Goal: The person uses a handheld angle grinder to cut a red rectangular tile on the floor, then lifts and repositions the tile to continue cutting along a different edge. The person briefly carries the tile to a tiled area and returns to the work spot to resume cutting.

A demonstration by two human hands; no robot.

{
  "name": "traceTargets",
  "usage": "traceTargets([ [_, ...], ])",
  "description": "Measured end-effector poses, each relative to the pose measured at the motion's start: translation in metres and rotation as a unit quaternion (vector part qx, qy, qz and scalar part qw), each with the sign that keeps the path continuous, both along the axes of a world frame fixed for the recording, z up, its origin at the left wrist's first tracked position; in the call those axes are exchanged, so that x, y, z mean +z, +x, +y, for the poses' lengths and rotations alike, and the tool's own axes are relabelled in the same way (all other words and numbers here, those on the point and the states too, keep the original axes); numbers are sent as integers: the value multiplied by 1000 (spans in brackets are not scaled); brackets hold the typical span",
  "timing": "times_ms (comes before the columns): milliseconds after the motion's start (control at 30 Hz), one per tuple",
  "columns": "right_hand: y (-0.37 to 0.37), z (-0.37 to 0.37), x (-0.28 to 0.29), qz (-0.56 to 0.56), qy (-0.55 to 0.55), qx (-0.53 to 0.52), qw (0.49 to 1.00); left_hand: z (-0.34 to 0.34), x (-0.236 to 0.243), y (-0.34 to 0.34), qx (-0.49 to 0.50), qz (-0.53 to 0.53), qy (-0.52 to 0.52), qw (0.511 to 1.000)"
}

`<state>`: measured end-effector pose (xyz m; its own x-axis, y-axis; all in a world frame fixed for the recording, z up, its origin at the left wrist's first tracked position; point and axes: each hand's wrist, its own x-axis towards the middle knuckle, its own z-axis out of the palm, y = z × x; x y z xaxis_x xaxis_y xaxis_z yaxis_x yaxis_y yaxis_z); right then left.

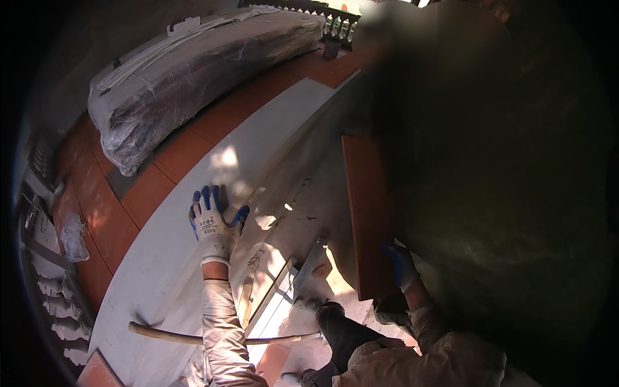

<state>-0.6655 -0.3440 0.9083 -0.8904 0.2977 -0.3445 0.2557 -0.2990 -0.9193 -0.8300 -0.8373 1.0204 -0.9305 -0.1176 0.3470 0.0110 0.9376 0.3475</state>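
Harsh sun, deep shade on a tiled floor (161,171).
Bright patches fall mid-floor near the left hand (215,219); the right side sinks into darkness, a blurred smear sits top centre, and fisheye bending darkens the rim.

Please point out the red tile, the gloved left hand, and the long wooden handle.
Red tile (367,213): head view, middle of its face.
Left hand (213,219): head view, back of the glove.
Wooden handle (167,335): head view, left part of the shaft.
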Motion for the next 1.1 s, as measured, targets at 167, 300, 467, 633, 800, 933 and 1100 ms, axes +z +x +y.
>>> traceTargets([
  [167,-59,15,-42,-15,-25,-40,999,14,-27,-65,67,-124,-154,978],
  [300,-91,17,-58,-49,71,-63,994,17,-30,-65,77,-111,-166,977],
  [467,-104,8,-30,-98,-81,-59,990,22,-21,-71,84,-158,-171,969],
  [633,-101,-4,-2,-81,-70,-93,990,20,-19,-68,81,-168,-154,970],
  [800,-82,-13,13,-34,-59,-106,992,18,-22,-67,72,-150,-124,978],
  [933,-77,-14,18,-32,-83,-79,993,14,-23,-63,67,-118,-127,983],
  [1100,-111,1,8,-15,-131,-102,986,13,-24,-62,74,-135,-119,981],
])
